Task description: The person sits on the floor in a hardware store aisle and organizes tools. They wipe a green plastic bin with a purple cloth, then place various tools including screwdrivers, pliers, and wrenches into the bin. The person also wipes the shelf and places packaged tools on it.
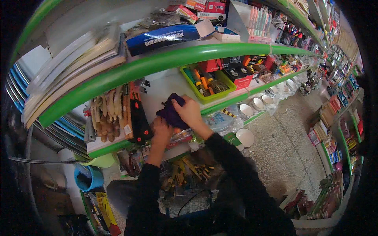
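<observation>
A bunched purple cloth (171, 115) is between my hands, just above the white shelf with the green edge. My right hand (190, 114) is closed over the cloth's right side. Lower and to the left, my left hand (160, 129) closes against its underside, its fingertips partly covered by the folds. A small orange patch shows beneath the cloth between the hands; what it belongs to is hidden. To the right of the cloth stands a lime-green basket (219, 97) of tools, some with orange handles. Wooden-handled brushes (108, 128) and black-and-red tools (138, 122) lie to the left.
A curved green-edged shelf (165, 63) overhangs my hands, bearing a blue box (167, 38) and stacked flat sheets (78, 67). Below are yellow-handled tools (189, 167) and a blue bucket (89, 179). White bowls (246, 137) line the lower right beside the speckled floor (283, 137).
</observation>
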Motion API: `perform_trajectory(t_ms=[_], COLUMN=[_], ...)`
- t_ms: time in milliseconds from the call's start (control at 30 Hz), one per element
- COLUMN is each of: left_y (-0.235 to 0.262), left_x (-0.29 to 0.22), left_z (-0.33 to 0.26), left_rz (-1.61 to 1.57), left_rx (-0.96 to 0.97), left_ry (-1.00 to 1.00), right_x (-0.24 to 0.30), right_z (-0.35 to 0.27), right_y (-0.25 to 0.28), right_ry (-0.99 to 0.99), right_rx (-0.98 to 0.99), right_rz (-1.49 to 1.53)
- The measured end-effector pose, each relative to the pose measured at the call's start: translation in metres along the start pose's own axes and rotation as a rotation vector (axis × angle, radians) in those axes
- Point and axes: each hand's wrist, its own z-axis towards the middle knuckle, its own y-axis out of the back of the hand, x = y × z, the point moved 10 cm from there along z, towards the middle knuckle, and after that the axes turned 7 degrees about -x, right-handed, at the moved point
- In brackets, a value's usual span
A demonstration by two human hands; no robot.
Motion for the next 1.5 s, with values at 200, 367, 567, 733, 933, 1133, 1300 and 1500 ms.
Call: perform_trajectory(t_ms=[200, 367, 567, 733, 933, 1133, 1300, 1500], left_y=[0.014, 0.022, 0.006, 0.015, -0.003, 0.006, 0.002, -0.002], left_x=[-0.011, -0.015, -0.027, -0.003, -0.017, -0.009, -0.02, -0.014], left_z=[0.023, 0.036, 0.038, 0.025, 0.034, 0.032, 0.039, 0.028], left_rz=[-0.167, 0.029, -0.02, 0.03, 0.085, 0.039, 0.001, -0.029], left_rx=[0.423, 0.123, 0.165, 0.187, 0.353, 0.422, 0.409, 0.369], left_ry=[0.257, 0.112, 0.082, 0.117, -0.01, 0.094, 0.065, 0.064], right_x=[-0.135, -0.279, -0.277, -0.152, -0.091, -0.167, -0.274, -0.308], right_z=[-0.066, -0.027, -0.008, -0.05, -0.074, -0.028, 0.036, 0.046], right_y=[0.047, 0.123, 0.138, 0.039, -0.003, 0.057, 0.157, 0.173], right_ry=[-0.411, -0.342, -0.23, -0.121, 0.045, -0.032, -0.026, -0.187], right_rx=[-0.32, -0.8, -0.863, -0.647, -0.383, -0.512, -0.702, -0.743], right_rz=[0.585, 0.823, -0.009, 0.151, 0.095, 0.079, -0.021, 0.032])
